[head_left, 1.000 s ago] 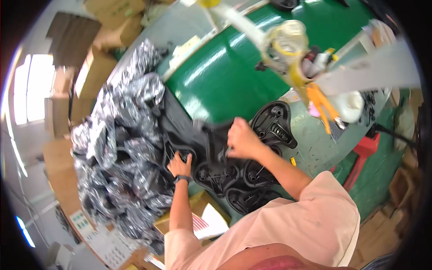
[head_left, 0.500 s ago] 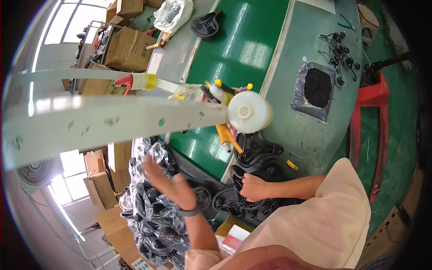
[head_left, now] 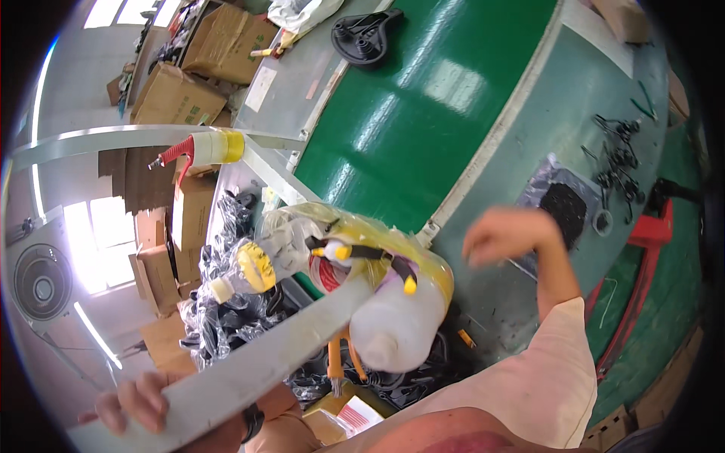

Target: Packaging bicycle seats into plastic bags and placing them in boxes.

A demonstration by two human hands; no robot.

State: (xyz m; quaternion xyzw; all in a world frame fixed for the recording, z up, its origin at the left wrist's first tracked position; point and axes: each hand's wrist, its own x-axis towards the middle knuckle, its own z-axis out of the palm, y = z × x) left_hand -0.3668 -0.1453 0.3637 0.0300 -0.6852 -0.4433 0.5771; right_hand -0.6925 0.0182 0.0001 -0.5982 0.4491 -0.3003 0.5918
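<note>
Fingers of my left hand [head_left: 140, 402] wrap over the edge of a pale metal beam [head_left: 272, 351] at the lower left. My right hand [head_left: 510, 232] is raised over the grey tabletop, near a plastic bag of small black parts [head_left: 563, 208]. Motion smears its loosely bent fingers, and no object shows in them. Between the hands, a white plastic bottle [head_left: 396, 325], a clear bottle with a yellow label [head_left: 257, 266] and yellow-tipped tools [head_left: 343, 251] cluster by the beam. Black bicycle saddles lie below, partly hidden by the beam and bottles.
A green conveyor belt [head_left: 408, 113] runs up the middle, with a black saddle [head_left: 368, 38] at its far left edge. Plastic-wrapped saddles [head_left: 226, 325] pile at left. Black metal parts [head_left: 621, 162] lie at right, above a red pallet jack [head_left: 648, 234]. Cardboard boxes [head_left: 230, 44] stand far left.
My left hand has moved from above the wrapped saddles down to the beam and grips it. My right hand has lifted off the black saddles, up and right. The view has shifted.
</note>
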